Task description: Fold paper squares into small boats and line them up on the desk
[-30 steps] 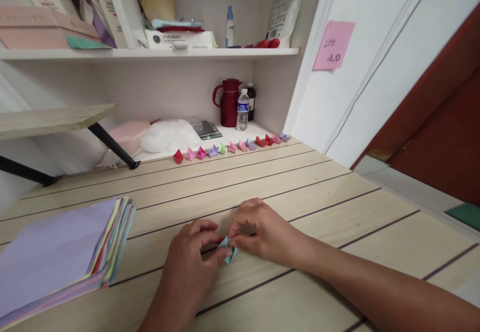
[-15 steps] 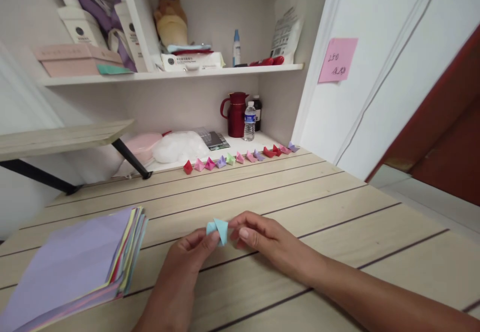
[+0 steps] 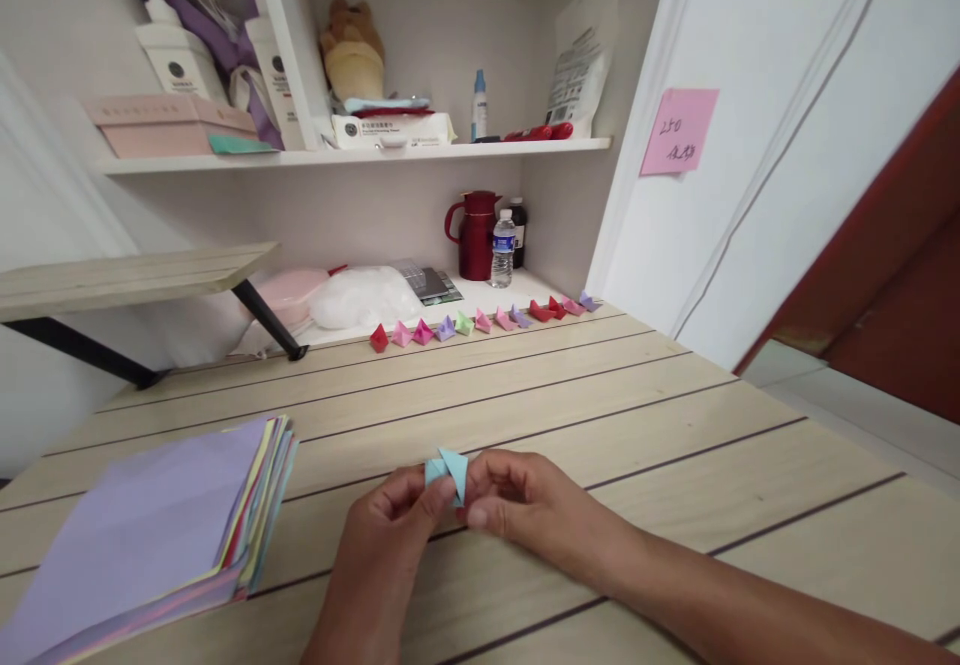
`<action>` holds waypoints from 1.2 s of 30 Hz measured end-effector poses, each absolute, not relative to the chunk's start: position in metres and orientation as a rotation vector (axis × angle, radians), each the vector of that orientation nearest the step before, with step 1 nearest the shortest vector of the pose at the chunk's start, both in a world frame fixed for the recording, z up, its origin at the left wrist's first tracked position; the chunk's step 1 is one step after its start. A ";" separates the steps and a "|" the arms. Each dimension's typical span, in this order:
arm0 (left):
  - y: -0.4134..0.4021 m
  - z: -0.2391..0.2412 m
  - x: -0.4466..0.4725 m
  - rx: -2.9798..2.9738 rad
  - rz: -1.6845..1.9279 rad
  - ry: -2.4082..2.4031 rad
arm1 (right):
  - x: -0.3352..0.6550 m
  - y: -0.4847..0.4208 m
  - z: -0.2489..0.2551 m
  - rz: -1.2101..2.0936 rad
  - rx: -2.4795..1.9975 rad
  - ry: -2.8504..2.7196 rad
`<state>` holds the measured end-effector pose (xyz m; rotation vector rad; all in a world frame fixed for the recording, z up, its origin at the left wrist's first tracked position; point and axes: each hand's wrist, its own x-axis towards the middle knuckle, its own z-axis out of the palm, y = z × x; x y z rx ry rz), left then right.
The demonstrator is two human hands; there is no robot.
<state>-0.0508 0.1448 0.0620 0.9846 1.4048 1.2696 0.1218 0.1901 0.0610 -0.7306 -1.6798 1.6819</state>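
Observation:
A small light blue folded paper [image 3: 454,469] is held above the table, with pointed flaps crossing at its top. My left hand [image 3: 390,530] pinches its left side between thumb and fingers. My right hand [image 3: 525,500] is closed at the paper's right edge, thumb and index fingertips against it; the exact contact is partly hidden. Beyond the hands, a row of small folded paper boats [image 3: 464,323] in red, pink, purple and green lines the table's back edge.
A stack of coloured paper sheets [image 3: 150,515], purple on top, lies at the left. Behind it stands a small wooden riser [image 3: 135,280] on black legs. A red jug [image 3: 477,237] and a water bottle [image 3: 503,250] stand under the shelf [image 3: 375,157]. The slatted table [image 3: 675,425] extends rightward.
My right fingers have closed in on the paper's right edge, where a small gap showed before. The view has shifted slightly, so hands and paper appear a little lower and further right.

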 end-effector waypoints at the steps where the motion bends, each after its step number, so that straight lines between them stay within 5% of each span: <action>1: 0.145 0.062 -0.050 0.988 1.274 1.404 | 0.121 0.190 0.060 1.694 -0.779 -1.659; 27: 0.137 0.055 -0.039 1.192 1.295 1.212 | 0.119 0.184 0.053 1.746 -0.910 -1.509; 32: 0.133 0.053 -0.041 1.573 1.443 1.530 | 0.121 0.190 0.063 1.450 -0.812 -1.735; 36: 0.130 0.053 -0.043 2.107 1.567 1.650 | 0.131 0.187 0.074 0.898 -0.705 -1.948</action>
